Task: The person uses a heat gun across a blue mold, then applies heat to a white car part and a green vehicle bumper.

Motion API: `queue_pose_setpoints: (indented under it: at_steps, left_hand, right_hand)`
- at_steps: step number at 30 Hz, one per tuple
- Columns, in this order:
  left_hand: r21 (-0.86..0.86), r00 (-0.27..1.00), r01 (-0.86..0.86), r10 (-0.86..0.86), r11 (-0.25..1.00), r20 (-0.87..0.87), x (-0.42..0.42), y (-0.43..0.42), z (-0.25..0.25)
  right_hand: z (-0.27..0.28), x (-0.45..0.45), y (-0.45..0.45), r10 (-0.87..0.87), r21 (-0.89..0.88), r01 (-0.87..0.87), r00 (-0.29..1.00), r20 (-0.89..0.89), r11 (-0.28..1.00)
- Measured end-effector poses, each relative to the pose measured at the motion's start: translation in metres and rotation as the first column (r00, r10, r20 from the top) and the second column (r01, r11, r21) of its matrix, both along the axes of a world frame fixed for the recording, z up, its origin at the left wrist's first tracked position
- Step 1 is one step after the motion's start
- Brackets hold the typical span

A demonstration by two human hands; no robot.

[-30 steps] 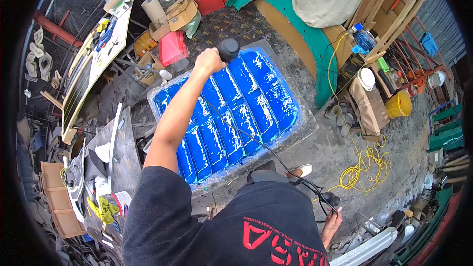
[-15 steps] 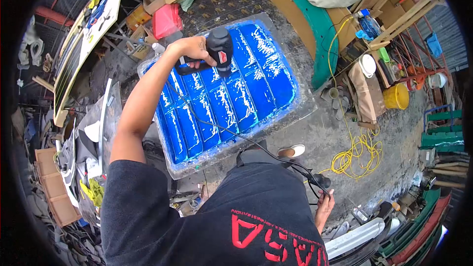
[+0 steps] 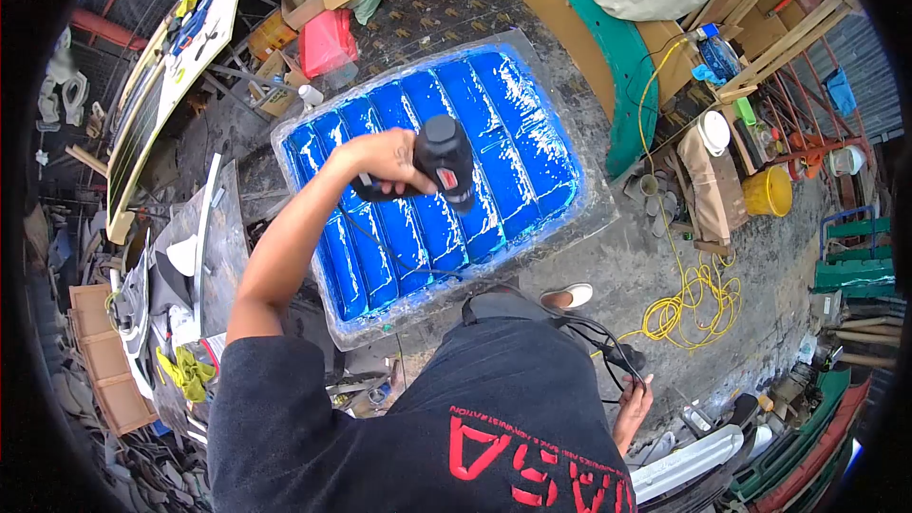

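My left hand (image 3: pixel 385 160) is wrapped round the handle of a black heat gun (image 3: pixel 444 154) with a red and white label. The gun's nozzle points down over a ribbed, glossy blue panel (image 3: pixel 389 228) in a rough-edged mould (image 3: pixel 594 218). Whether the nozzle touches the surface is hard to tell. A black cord runs from the gun across the panel towards my waist. Low on the right, my right hand (image 3: pixel 631 410) is closed on loops of black cord (image 3: pixel 608 342), beside a dark plug or connector (image 3: pixel 627 357).
A yellow extension cord (image 3: pixel 693 309) lies coiled on the floor to the right. Beyond it are a yellow bucket (image 3: pixel 768 192) and a white tub (image 3: pixel 712 133). A green curved part (image 3: pixel 632 85) stands behind the mould. A white bottle (image 3: pixel 310 95) is at its far left corner.
My left hand has brought the heat gun nearer to my body and slightly right, over the middle of the blue panel. My right hand still grips the cord, slightly lower.
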State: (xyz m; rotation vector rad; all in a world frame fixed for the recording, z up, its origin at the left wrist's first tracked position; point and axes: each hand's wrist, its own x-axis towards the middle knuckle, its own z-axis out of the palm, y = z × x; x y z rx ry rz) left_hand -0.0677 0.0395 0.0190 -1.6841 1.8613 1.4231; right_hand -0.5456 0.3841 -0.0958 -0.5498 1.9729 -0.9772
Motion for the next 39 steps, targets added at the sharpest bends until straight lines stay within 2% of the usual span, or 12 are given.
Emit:
queue_pose_setpoints:
  at_steps: [5,7,9,11,15,18,22,28,31,33,35,39]
  left_hand:
    - [-0.033,0.99,-0.041,0.045,0.999,0.133,0.022,-0.009,0.002]
    - [-0.243,0.964,-0.107,0.16,0.964,0.214,0.052,-0.024,-0.009]
    - [-0.678,0.87,0.053,0.299,0.733,0.392,0.07,-0.031,-0.012]
    - [-0.774,0.785,-0.063,0.511,0.63,0.351,0.08,-0.037,-0.007]
    - [-0.822,0.827,-0.034,0.478,0.569,0.296,0.109,-0.03,-0.014]
    - [-0.437,0.915,-0.194,0.322,0.878,0.242,0.091,0.002,0.005]
    - [0.011,0.967,-0.111,0.106,0.994,0.23,0.06,0.039,0.011]
    - [0.097,0.99,-0.142,0.139,0.985,0.038,0.068,0.068,-0.003]
    - [-0.366,0.988,-0.021,0.076,0.93,0.135,0.103,0.062,-0.023]
    - [-0.433,0.86,-0.065,0.27,0.899,0.432,0.105,0.048,-0.01]
    - [-0.665,0.779,-0.027,0.432,0.746,0.454,0.133,0.039,-0.035]
    - [-0.696,0.744,-0.047,0.49,0.716,0.454,0.137,0.036,-0.015]
  right_hand:
    - [-0.001,-0.006,0.0,-0.018,0.004,0.019,1.0,-0.018,1.0]
    - [-0.002,-0.005,-0.002,-0.012,0.01,0.012,1.0,-0.011,1.0]
    - [-0.001,0.002,-0.007,0.014,0.003,-0.014,0.998,-0.058,1.0]
    - [-0.003,0.008,-0.011,0.039,-0.002,-0.04,0.994,-0.102,0.999]
    - [-0.006,0.015,-0.016,0.164,0.02,-0.163,0.98,-0.11,0.986]
    - [0.002,0.02,-0.021,0.2,0.058,-0.198,0.978,-0.05,0.979]
    - [-0.002,0.013,-0.016,0.206,0.063,-0.201,0.974,-0.091,0.978]
    - [0.003,0.005,-0.012,0.157,0.108,-0.145,0.982,-0.105,0.983]
    - [0.001,0.006,-0.009,0.175,0.098,-0.163,0.976,-0.132,0.982]
    - [0.001,0.009,-0.003,0.194,0.069,-0.185,0.963,-0.185,0.98]
    - [0.002,0.015,0.004,0.168,0.041,-0.163,0.971,-0.169,0.986]
    - [0.006,0.031,0.012,0.267,0.123,-0.246,0.94,-0.211,0.962]
